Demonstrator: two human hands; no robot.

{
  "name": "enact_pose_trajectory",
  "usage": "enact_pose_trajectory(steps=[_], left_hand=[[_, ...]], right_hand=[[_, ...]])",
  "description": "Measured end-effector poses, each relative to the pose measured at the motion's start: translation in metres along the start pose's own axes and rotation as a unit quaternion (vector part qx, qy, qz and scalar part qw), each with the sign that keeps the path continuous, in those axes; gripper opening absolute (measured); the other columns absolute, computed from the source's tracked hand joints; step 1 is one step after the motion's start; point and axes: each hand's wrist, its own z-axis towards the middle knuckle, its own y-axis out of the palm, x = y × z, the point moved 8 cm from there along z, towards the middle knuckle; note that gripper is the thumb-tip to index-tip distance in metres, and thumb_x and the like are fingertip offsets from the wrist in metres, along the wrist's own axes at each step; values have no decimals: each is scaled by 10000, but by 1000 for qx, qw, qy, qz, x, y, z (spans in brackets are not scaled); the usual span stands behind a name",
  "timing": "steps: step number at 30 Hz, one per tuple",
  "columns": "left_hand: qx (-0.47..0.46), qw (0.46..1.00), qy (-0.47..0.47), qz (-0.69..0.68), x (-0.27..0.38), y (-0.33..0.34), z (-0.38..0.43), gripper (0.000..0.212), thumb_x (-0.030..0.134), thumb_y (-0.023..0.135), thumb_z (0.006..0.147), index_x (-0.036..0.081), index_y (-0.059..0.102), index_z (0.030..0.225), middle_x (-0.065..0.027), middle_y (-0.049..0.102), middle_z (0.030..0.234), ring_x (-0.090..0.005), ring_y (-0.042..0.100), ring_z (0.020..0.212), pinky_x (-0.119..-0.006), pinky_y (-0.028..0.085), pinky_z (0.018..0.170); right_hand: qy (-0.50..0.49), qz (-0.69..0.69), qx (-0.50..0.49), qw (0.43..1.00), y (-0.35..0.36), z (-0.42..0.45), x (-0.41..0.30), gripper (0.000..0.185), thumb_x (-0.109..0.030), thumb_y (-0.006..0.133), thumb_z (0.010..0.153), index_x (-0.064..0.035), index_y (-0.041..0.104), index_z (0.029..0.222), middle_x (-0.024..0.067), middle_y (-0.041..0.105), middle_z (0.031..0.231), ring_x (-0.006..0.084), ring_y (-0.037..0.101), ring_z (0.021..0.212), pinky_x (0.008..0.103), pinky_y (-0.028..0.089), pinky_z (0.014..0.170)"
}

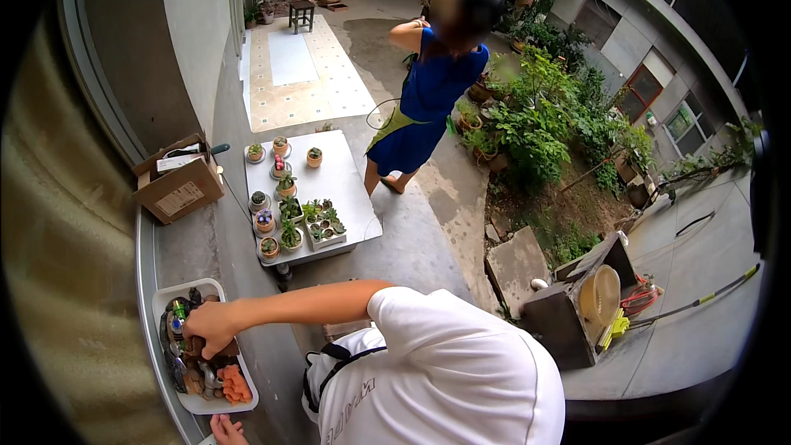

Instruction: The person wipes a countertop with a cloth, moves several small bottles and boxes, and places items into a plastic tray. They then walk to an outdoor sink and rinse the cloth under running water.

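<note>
My right hand (213, 329) reaches down into a white plastic tray (247, 403), its fingers bent over a brown piece; whether they grip it is unclear. Around the fingers lie dark lumpy pieces, a small green and blue item (178, 315) and an orange rough-textured piece (233, 384). At the bottom edge my left hand (227, 429) is partly in view just below the tray, fingers slightly curled. A small part of a white object shows beside it; contact between them cannot be made out.
An open cardboard box (179, 188) stands on the ledge beyond the tray. Potted succulents (326, 225) stand on a low white table (340, 198). A person in blue (426, 86) stands beside that table. A wooden stool (301, 12), garden plants (531, 117) and a yellowish basin (599, 295) are farther off.
</note>
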Motion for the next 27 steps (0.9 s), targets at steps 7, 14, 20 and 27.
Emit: enact_pose_trajectory(steps=[7,14,20,27], left_hand=[[-24,999,-43,22,13,5,11,392,266,484,989,-45,526,1225,-182,627,1117,-237,642,893,-341,505,721],[49,989,-74,-121,2,23,7,363,263,464,994,-5,497,1237,-170,605,1108,-239,614,897,-326,478,740],[122,947,-69,-290,-43,25,19,361,272,483,992,50,453,1275,-126,600,1080,-201,603,883,-293,456,724],[118,936,-24,-330,-37,29,25,320,277,481,996,74,439,1240,-84,560,1121,-177,589,938,-305,470,790]], right_hand=[[-36,495,111,861,-47,-37,55,421,-190,629,848,-57,495,1225,93,575,1121,176,563,1046,356,521,802],[113,752,273,589,-31,-94,116,405,-279,590,929,-112,429,1261,76,552,1084,184,589,921,385,574,698],[275,600,302,688,-5,-106,167,307,-277,591,900,-87,521,1131,35,585,915,120,568,743,281,493,607],[234,362,387,815,-29,-110,164,216,-186,594,946,23,627,988,28,648,832,79,571,727,236,460,640]])
